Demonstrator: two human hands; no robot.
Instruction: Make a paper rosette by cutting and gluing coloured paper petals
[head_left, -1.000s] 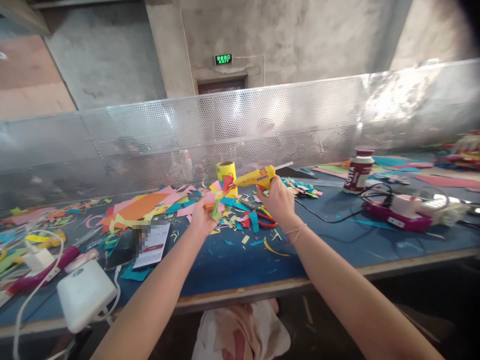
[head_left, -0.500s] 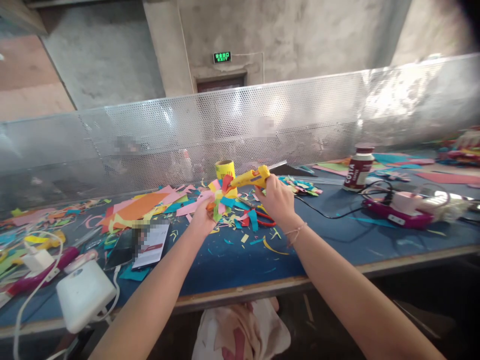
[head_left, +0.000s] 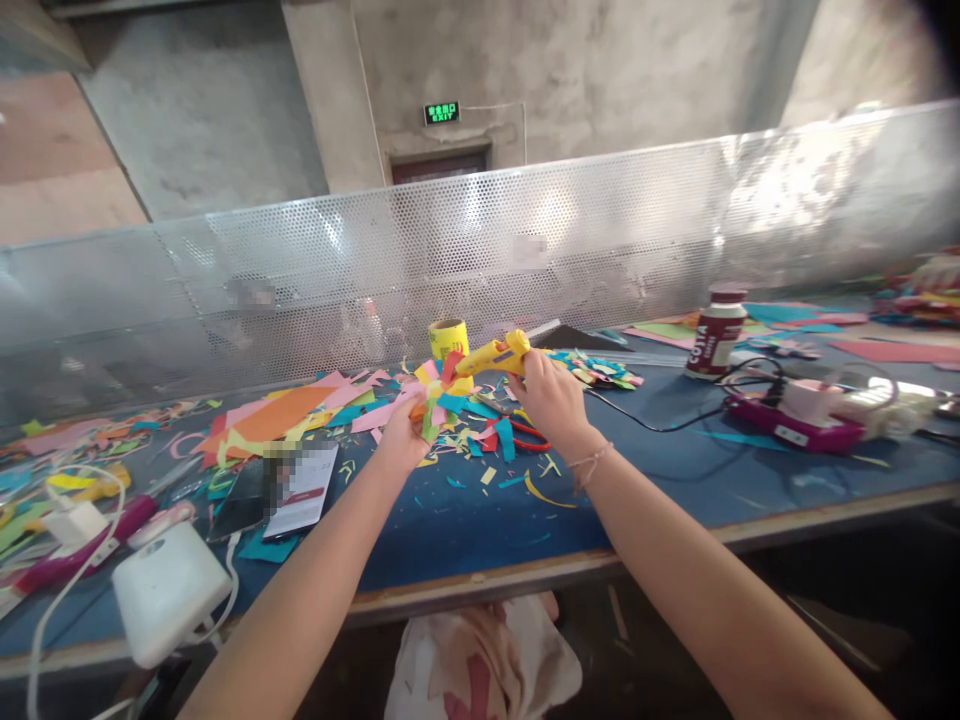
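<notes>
My left hand [head_left: 405, 436] is closed around a small bundle of coloured paper pieces [head_left: 435, 392], held just above the blue table [head_left: 660, 470]. My right hand [head_left: 551, 395] grips a yellow hot glue gun [head_left: 495, 356], its nozzle pointing left and touching the top of the paper bundle. A black cord [head_left: 645, 420] runs from the glue gun to the right across the table. A yellow roll [head_left: 448, 342] stands just behind the bundle.
Paper scraps and orange sheets [head_left: 277, 412] litter the table's left and middle. Red-handled scissors [head_left: 525, 436] lie under my right hand. A phone and card [head_left: 289, 482], a white box [head_left: 169, 590], a brown bottle [head_left: 716, 338] and a magenta power strip [head_left: 795, 425] sit around. A perforated metal screen [head_left: 525, 250] backs the table.
Both hands with the paper bundle and glue gun have shifted slightly left and away; the nozzle stays on the bundle.
</notes>
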